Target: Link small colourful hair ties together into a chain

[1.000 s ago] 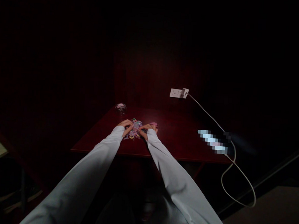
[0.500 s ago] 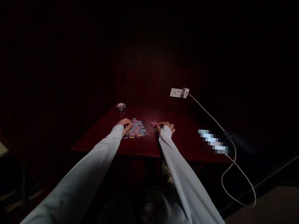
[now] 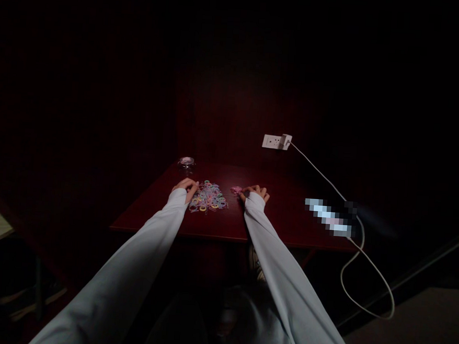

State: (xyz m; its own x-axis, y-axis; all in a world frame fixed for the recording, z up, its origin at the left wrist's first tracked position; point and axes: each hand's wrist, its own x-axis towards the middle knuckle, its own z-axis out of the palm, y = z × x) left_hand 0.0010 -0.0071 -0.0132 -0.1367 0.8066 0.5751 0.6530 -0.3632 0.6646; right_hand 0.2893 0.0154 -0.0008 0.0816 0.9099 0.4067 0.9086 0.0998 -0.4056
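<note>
A heap of small pastel rings that look like hair ties [image 3: 211, 199] lies on the dark red table. My left hand [image 3: 185, 187] is at the heap's left edge, fingers bent and thumb a little apart from them; I can make out nothing held in it. To the right of the heap sits a much smaller cluster of pink rings [image 3: 236, 190]. My right hand [image 3: 257, 193] rests beside that cluster, its fingers bent and spread, index finger and thumb pointing toward the pink rings. Nothing visible is gripped there, though the fingertips are small and dim.
A clear jar with a pinkish lid [image 3: 186, 162] stands at the table's back left corner. On the right lies a bright pixelated object [image 3: 328, 217]. A white cable [image 3: 318, 170] runs from the wall socket [image 3: 273, 142] and loops past the table's right edge.
My left hand has shifted slightly left and back from the heap, and its fingers look looser. My right hand has barely moved beside the pink rings.
</note>
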